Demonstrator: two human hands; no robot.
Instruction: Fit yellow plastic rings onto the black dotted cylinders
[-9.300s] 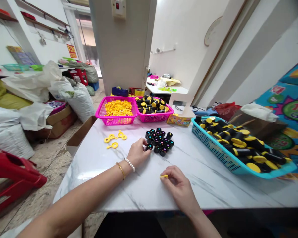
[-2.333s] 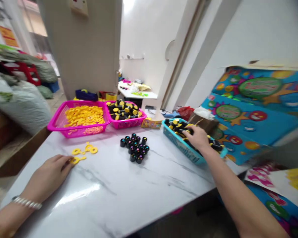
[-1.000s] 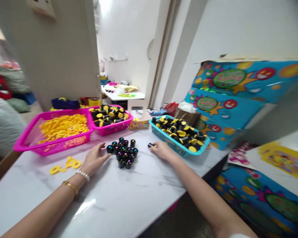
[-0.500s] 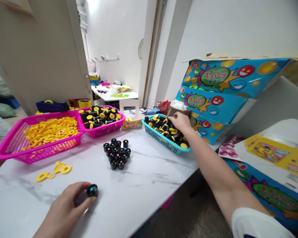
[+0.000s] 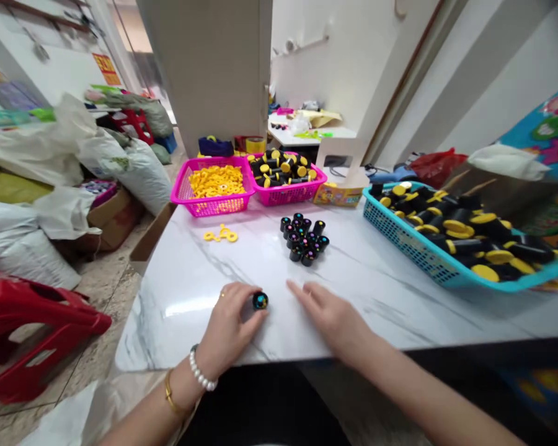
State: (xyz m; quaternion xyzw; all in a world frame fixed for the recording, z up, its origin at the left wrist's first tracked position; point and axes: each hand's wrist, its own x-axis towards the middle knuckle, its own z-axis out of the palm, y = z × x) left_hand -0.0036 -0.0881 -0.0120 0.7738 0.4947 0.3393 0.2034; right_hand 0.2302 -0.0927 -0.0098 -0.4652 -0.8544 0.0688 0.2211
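Note:
Between the thumb and fingers of my left hand [image 5: 230, 325] is a small black cylinder [image 5: 260, 301] with coloured dots on its top, held at the table surface. My right hand [image 5: 332, 316] is over the table to the right of it, fingers stretched out and nothing visible in them. Just beyond my right hand stands a tight cluster of similar black cylinders [image 5: 302, 238], with dotted tops facing up. A few flat yellow ring-shaped plastic pieces [image 5: 221, 234] lie left of the cluster.
A turquoise basket [image 5: 413, 254] of black cylinders with yellow ends is at the right. Behind, a pink basket [image 5: 214, 207] holds yellow pieces; another pink basket [image 5: 291, 195] holds black-and-yellow cylinders. A red stool [image 5: 32, 328] and white sacks [image 5: 134, 170] are on the left.
My right hand has come from the turquoise basket back toward my left hand. The view has swung left. My left hand keeps its hold on the black cylinder.

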